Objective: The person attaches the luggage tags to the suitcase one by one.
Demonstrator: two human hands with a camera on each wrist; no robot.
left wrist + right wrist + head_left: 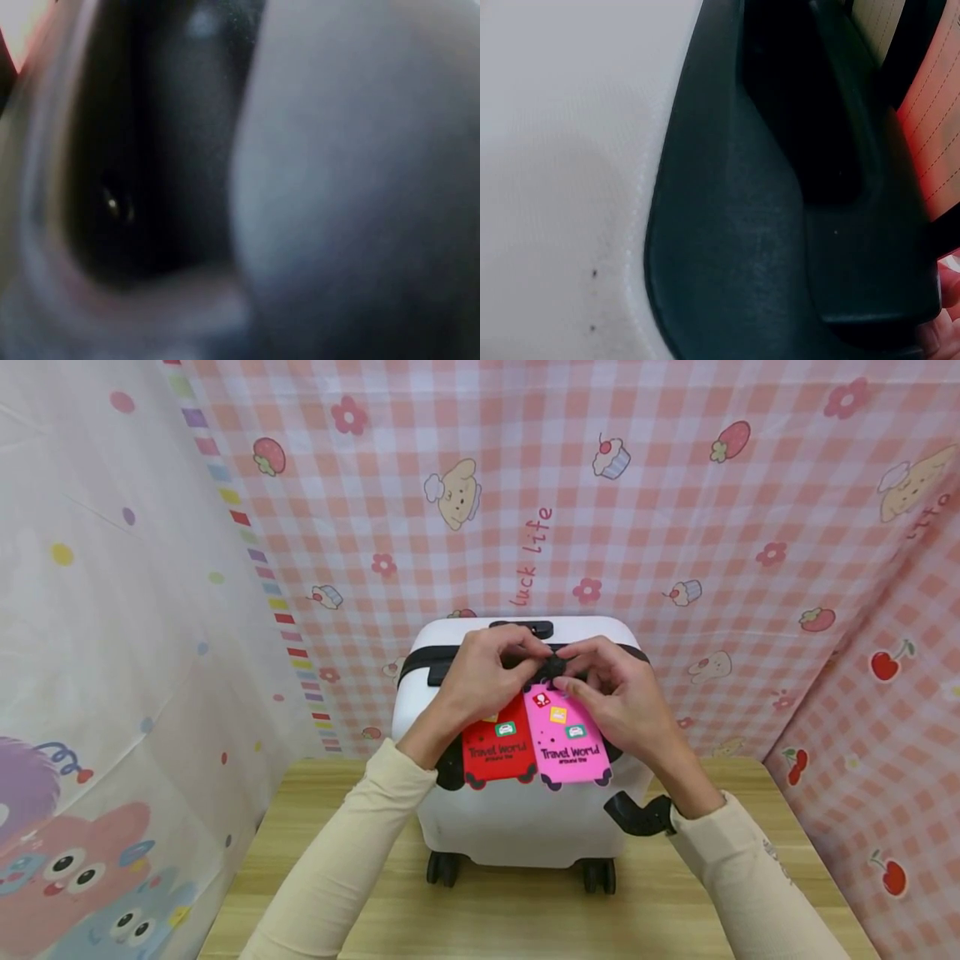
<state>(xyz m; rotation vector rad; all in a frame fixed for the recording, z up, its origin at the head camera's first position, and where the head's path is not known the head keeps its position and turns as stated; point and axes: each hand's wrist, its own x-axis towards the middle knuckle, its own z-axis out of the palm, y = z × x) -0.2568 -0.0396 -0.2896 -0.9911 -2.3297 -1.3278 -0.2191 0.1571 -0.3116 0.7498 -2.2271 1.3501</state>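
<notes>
A white suitcase (517, 831) stands upright with a black strap (423, 657) round its upper part. In front of it hang a red luggage tag (497, 760) and a pink luggage tag (573, 764), side by side. Just above the tags, my left hand (486, 672) and right hand (621, 693) pinch a small black piece (553, 667) between thumbs and fingertips; its exact shape is mostly hidden. The right wrist view has a black recessed part (727, 247) against the white shell, with fingertips (946, 315) at the right edge. The left wrist view is blurred and dark.
Black wheels (442, 867) hold the suitcase on a wood-grain table (517, 914). A black handle (536, 628) sits on top of the case. Behind hangs a pink checked cloth (525, 468). A black wrist device (637, 816) juts out beneath the right wrist.
</notes>
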